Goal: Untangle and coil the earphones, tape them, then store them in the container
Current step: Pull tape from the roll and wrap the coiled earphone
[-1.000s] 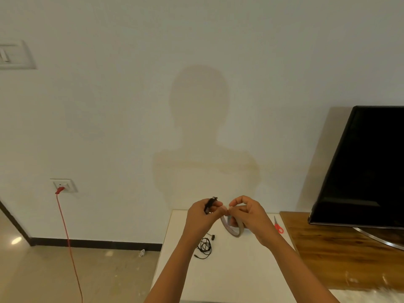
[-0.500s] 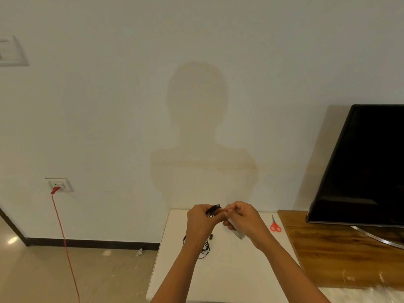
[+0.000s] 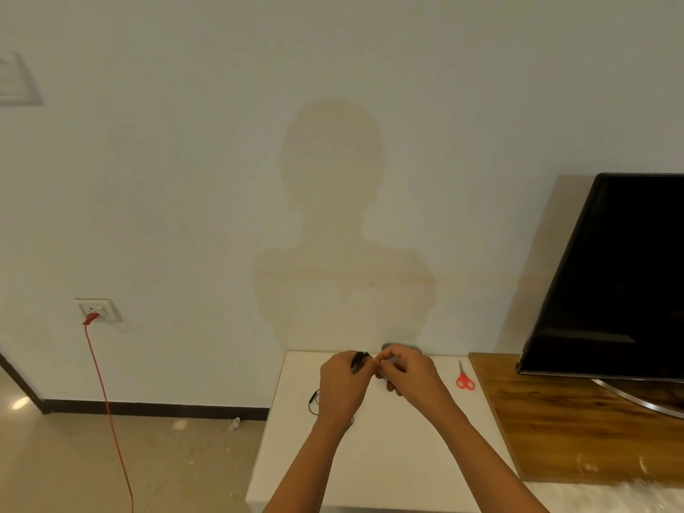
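My left hand (image 3: 342,386) grips a small black coiled bundle of earphones (image 3: 359,361) above the white table (image 3: 374,472). Their loose black cable (image 3: 314,399) hangs down from that hand onto the table. My right hand (image 3: 409,372) meets the left at the fingertips and pinches a tape end beside the bundle; the tape roll is mostly hidden under its fingers. A grey object (image 3: 388,345), perhaps the container, peeks out behind my right hand at the table's far edge.
Red-handled scissors (image 3: 464,377) lie at the table's right edge. A wooden stand (image 3: 577,431) with a black TV (image 3: 625,275) adjoins on the right. A red cord (image 3: 107,409) runs from a wall socket (image 3: 97,309) down to the floor.
Both hands have sunk lower toward the table. The tape roll, plainly seen in my right hand a second ago, is now tucked under its fingers.
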